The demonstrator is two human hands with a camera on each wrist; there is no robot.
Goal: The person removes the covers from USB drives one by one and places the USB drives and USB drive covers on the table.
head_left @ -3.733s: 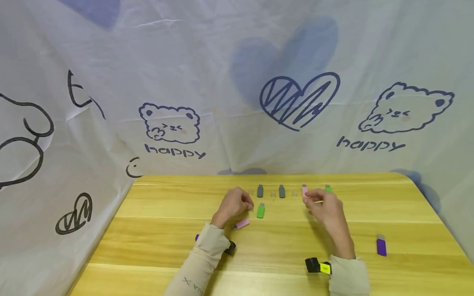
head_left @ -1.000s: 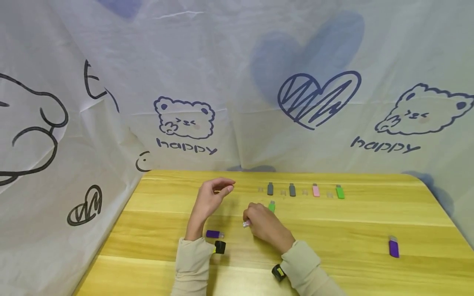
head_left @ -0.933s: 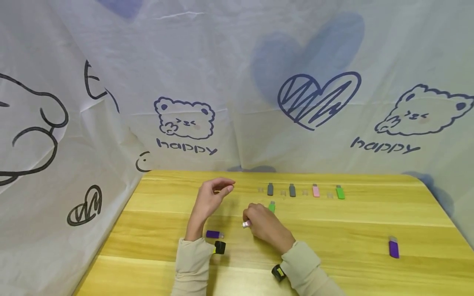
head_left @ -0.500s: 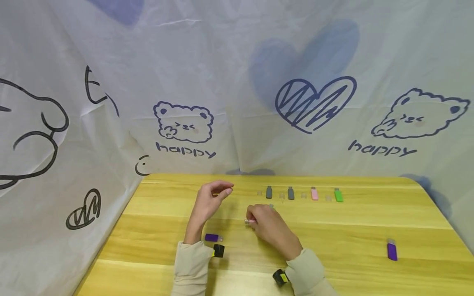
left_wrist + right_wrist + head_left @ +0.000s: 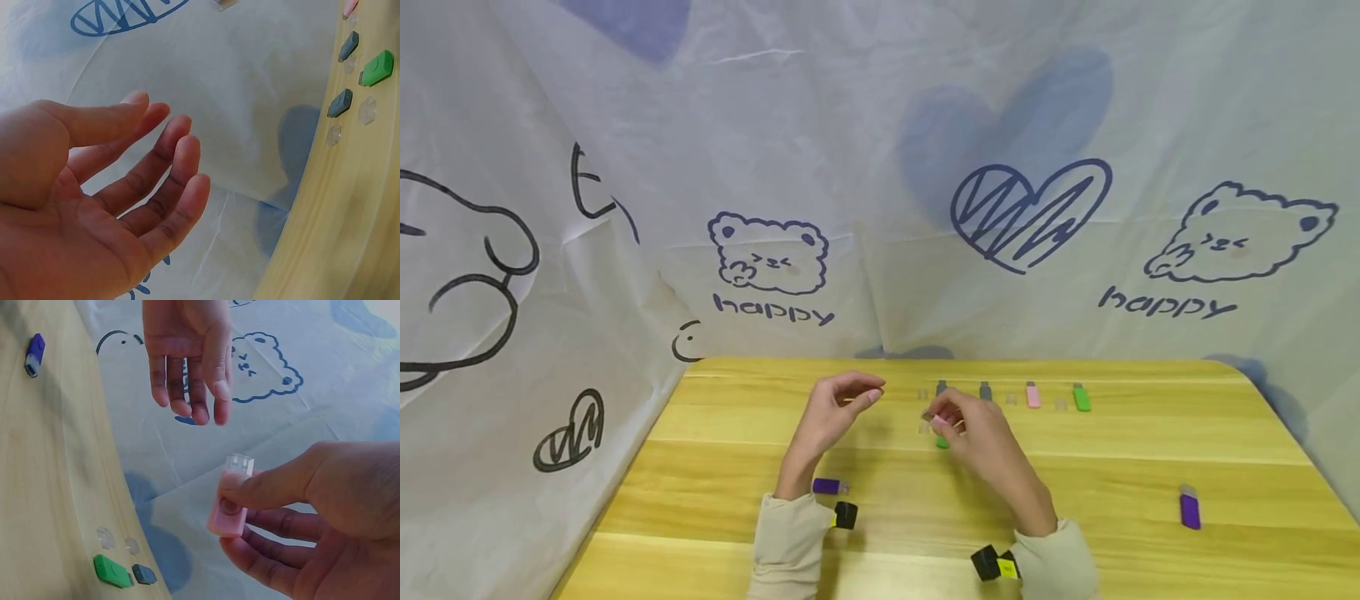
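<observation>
My right hand (image 5: pixel 981 429) pinches a pink USB stick (image 5: pixel 226 515) between thumb and fingers, above the table. A clear cap (image 5: pixel 240 464) covers the stick's plug end, which points toward the left hand in the right wrist view. Under the right hand lies a green USB stick (image 5: pixel 942 442), partly hidden in the head view, with a loose clear cap (image 5: pixel 923 427) beside it. My left hand (image 5: pixel 835 412) hovers to the left, fingers loosely bent and thumb apart, holding nothing. Near the left wrist lies a capped purple USB stick (image 5: pixel 827 486).
Along the table's back edge runs a row of uncapped sticks: two grey ones, the right one (image 5: pixel 986 391) partly covered, then a pink one (image 5: pixel 1033 395) and a green one (image 5: pixel 1081 398). Clear caps (image 5: pixel 1061 405) lie between them. Another purple stick (image 5: pixel 1190 508) lies at right.
The right hand has picked up the pink stick from the table and raised it up and to the right, turning it. The left hand has left the loose cap and now hovers almost still.
</observation>
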